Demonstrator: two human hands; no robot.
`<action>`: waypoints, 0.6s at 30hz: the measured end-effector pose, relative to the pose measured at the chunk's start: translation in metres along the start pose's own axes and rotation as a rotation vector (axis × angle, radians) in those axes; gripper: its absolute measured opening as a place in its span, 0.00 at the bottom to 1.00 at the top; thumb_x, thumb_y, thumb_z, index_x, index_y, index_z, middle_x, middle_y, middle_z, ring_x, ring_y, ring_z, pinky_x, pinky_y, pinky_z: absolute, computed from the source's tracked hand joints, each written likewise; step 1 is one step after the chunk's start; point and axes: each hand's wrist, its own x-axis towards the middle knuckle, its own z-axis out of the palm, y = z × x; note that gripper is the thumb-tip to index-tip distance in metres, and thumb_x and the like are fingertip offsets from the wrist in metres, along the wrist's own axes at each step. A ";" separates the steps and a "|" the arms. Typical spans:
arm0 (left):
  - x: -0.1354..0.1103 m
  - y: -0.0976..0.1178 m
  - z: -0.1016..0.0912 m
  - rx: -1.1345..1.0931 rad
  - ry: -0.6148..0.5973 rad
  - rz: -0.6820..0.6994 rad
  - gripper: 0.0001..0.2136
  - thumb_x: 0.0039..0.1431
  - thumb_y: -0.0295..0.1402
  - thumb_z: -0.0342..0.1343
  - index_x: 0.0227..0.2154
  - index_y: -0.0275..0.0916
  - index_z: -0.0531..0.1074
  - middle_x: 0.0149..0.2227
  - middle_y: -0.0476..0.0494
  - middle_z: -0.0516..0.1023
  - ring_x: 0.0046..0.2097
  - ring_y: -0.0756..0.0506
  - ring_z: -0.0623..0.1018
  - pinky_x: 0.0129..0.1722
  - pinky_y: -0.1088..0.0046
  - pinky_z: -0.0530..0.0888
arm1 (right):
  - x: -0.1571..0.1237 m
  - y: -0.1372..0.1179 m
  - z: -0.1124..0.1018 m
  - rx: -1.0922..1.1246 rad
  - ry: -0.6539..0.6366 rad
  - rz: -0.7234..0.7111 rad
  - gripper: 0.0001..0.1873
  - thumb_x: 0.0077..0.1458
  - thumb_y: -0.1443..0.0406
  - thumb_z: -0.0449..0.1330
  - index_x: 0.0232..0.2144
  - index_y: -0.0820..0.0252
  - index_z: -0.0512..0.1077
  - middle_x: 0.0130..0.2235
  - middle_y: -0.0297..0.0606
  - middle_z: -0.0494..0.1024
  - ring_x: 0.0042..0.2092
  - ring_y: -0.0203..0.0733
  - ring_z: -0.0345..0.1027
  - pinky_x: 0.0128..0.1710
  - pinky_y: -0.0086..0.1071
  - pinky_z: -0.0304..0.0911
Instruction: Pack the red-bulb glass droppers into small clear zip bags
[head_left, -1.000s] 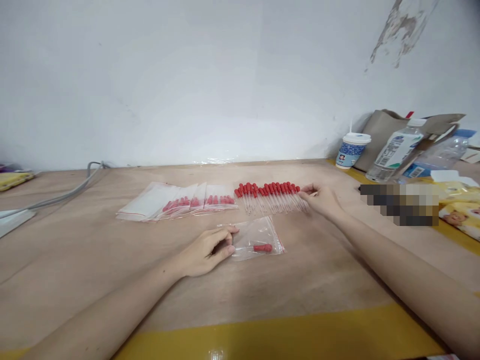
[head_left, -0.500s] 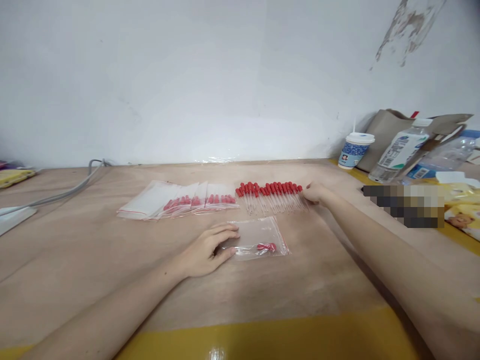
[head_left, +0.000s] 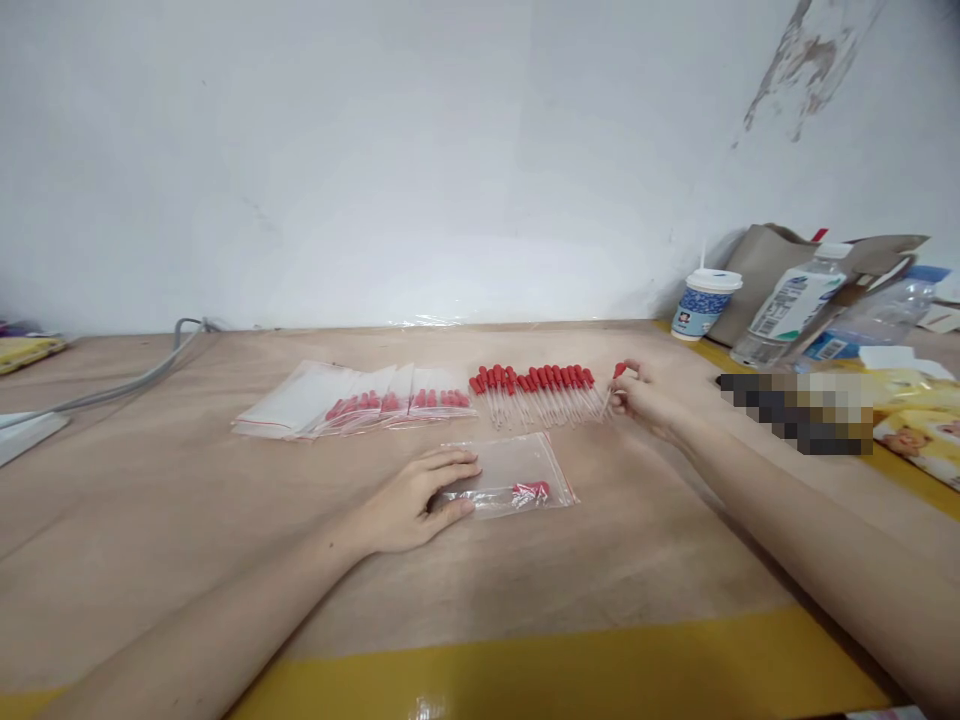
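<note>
A row of several glass droppers with red rubber bulbs (head_left: 536, 390) lies across the middle of the wooden table (head_left: 600, 560). My right hand (head_left: 645, 400) is at the right end of the row, pinching one red-bulbed dropper (head_left: 616, 378) lifted slightly off the table. My left hand (head_left: 416, 500) holds the open edge of a small clear zip bag (head_left: 517, 470) with its fingers curled around it. Inside the bag lies a dropper with a red bulb (head_left: 531, 490).
Filled zip bags with red droppers (head_left: 390, 403) and a stack of flat bags (head_left: 289, 405) lie at the left of the row. A paper cup (head_left: 701, 302), plastic bottles (head_left: 787, 305), a brown bag (head_left: 765, 265) stand at the right. A grey cable (head_left: 142, 378) runs at the left.
My right hand has picked one dropper off the right end of the row and lifted it. My left hand stays on the bag.
</note>
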 end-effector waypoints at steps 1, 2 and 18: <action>0.000 0.000 0.000 0.001 -0.001 -0.003 0.18 0.60 0.38 0.49 0.52 0.41 0.65 0.54 0.41 0.67 0.57 0.41 0.65 0.54 0.58 0.65 | -0.011 0.001 0.006 0.017 0.014 -0.035 0.26 0.44 0.74 0.53 0.47 0.57 0.52 0.21 0.25 0.62 0.18 0.30 0.59 0.15 0.22 0.55; 0.000 0.000 0.000 0.002 -0.004 -0.008 0.18 0.60 0.38 0.49 0.53 0.41 0.65 0.54 0.41 0.67 0.57 0.41 0.65 0.54 0.58 0.65 | -0.021 0.003 0.012 0.025 0.011 -0.066 0.29 0.44 0.73 0.54 0.49 0.57 0.50 0.22 0.25 0.63 0.20 0.31 0.62 0.17 0.24 0.59; 0.000 0.000 -0.002 -0.010 -0.053 -0.021 0.21 0.61 0.39 0.48 0.56 0.42 0.59 0.58 0.42 0.62 0.59 0.41 0.61 0.57 0.56 0.60 | -0.078 0.020 0.041 0.247 -0.208 -0.036 0.22 0.46 0.59 0.58 0.43 0.53 0.56 0.30 0.29 0.66 0.30 0.35 0.70 0.35 0.34 0.68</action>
